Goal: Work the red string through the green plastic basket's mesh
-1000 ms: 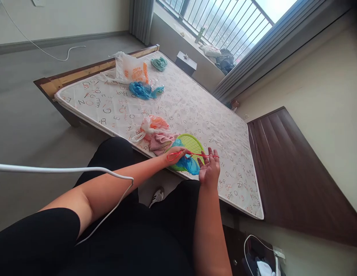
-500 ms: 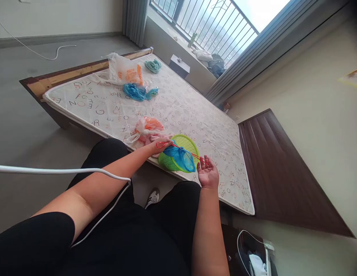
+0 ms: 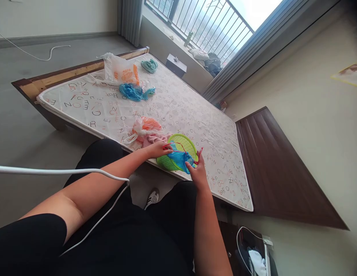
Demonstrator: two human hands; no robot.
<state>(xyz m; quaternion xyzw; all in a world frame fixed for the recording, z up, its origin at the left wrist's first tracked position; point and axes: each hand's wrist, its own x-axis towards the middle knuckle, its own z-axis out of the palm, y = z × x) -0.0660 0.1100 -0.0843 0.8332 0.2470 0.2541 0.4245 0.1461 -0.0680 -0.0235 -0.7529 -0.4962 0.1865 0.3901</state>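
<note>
a letter-printed mattress (image 3: 184, 111) spreads beneath and beyond both hands, its near edge running just below them. the dark wooden headboard (image 3: 282, 168) stands to the right of the right hand, well apart from it. a white plastic carrier bag with orange print (image 3: 119, 71) lies on the mattress, far beyond the left hand. the lime-green mesh basket (image 3: 184, 141) sits tilted at the mattress edge, directly behind and between the hands. a pale bag with an orange-pink part (image 3: 149, 125) lies just beyond the left hand, with a pink towel (image 3: 154, 140) bunched between the two. a crumpled blue bag (image 3: 134, 92) rests farther past them, touching the carrier bag or nearly so. a second, smaller blue plastic bag (image 3: 178, 157) is between the hands, in front of the basket's mouth; whether part of it lies inside is unclear. the right hand (image 3: 198, 172) is half curled, thumb against this bag, with red cord about its fingers. the left hand (image 3: 161, 148) pinches the cord narrowly at the bag's other side. a teal coil (image 3: 149, 66) lies far beyond the left hand. thinnest is the red cord (image 3: 182, 146), looped from hand to hand across the smaller blue bag.
</note>
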